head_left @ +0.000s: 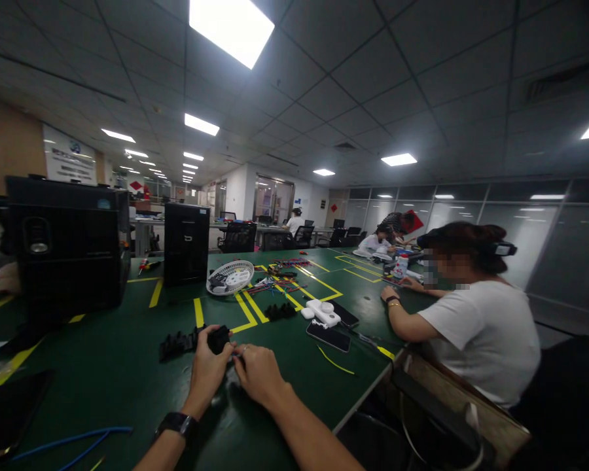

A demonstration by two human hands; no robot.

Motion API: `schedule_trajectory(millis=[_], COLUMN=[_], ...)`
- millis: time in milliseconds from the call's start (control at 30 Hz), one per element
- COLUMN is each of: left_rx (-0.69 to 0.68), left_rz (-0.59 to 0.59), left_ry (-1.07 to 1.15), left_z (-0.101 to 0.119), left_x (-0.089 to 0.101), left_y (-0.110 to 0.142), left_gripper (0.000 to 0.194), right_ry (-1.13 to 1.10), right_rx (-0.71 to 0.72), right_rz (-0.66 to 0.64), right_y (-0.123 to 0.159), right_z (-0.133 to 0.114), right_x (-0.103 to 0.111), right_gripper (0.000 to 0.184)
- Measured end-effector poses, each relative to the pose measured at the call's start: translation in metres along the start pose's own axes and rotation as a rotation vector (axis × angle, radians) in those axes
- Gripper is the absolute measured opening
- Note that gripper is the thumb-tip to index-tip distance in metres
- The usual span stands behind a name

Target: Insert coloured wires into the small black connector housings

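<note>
My left hand is closed around a small black block-shaped part, held just above the green table. Right beside it, my right hand has its thumb and fingers pinched together at the part's near right side. Whatever sits between those fingertips is too small and covered to make out. Behind my left hand lies a row of black block-shaped parts. A second cluster of black parts rests farther back to the right.
A white basket and bundles of coloured wires lie farther back. Phones and a white device are to the right, near a yellow wire. Blue wires lie front left. Black cases stand left; a co-worker sits right.
</note>
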State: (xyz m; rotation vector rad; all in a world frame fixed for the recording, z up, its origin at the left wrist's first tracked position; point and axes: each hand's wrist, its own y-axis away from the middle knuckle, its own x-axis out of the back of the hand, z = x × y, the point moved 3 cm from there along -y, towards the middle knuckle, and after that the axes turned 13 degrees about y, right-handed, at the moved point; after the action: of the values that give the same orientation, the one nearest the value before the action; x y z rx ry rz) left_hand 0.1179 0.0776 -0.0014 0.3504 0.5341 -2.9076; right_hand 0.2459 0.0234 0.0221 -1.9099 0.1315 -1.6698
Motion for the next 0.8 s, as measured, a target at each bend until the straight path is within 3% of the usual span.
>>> schedule_trajectory(millis=[167,333,433,500,600,667,733,800], left_rx=[0.088,0.079,0.081,0.116,0.122,0.027,-0.115,-0.218], left_rz=[-0.126,-0.019,0.046,0.118,0.296,0.445,0.458,0.380], left_ry=[0.163,0.124,0.137,0.270,0.604,0.744,0.716,0.634], left_z=[0.013,0.013,0.013,0.021,0.054,0.087,0.124,0.156], left_x=[0.005,0.021,0.015,0.007,0.009,0.025,0.042,0.052], left_y=[0.008,0.016,0.018,0.018,0.007,-0.008,-0.024,-0.033], left_gripper=[0.048,0.055,0.057,0.052,0.034,0.031,0.030,0.027], right_ry=[-0.073,-0.006,0.066,0.042,-0.002,0.011,0.015,-0.037], right_rx=[0.041,0.177,0.202,0.155,0.048,0.024,-0.010,-0.033], right_rz=[-0.037,-0.145,-0.144,-0.093,-0.049,-0.108,-0.166,-0.162], right_y=[0.006,-0.002,-0.011,-0.008,0.014,0.031,0.038,0.028], right_z=[-0.002,-0.009,-0.010,-0.011,-0.016,-0.020,-0.025,-0.037], right_x=[-0.004,0.011,0.034,0.045,0.040,0.027,0.019,0.018], right_gripper=[0.027,0.028,0.028,0.030,0.033,0.032,0.031,0.033])
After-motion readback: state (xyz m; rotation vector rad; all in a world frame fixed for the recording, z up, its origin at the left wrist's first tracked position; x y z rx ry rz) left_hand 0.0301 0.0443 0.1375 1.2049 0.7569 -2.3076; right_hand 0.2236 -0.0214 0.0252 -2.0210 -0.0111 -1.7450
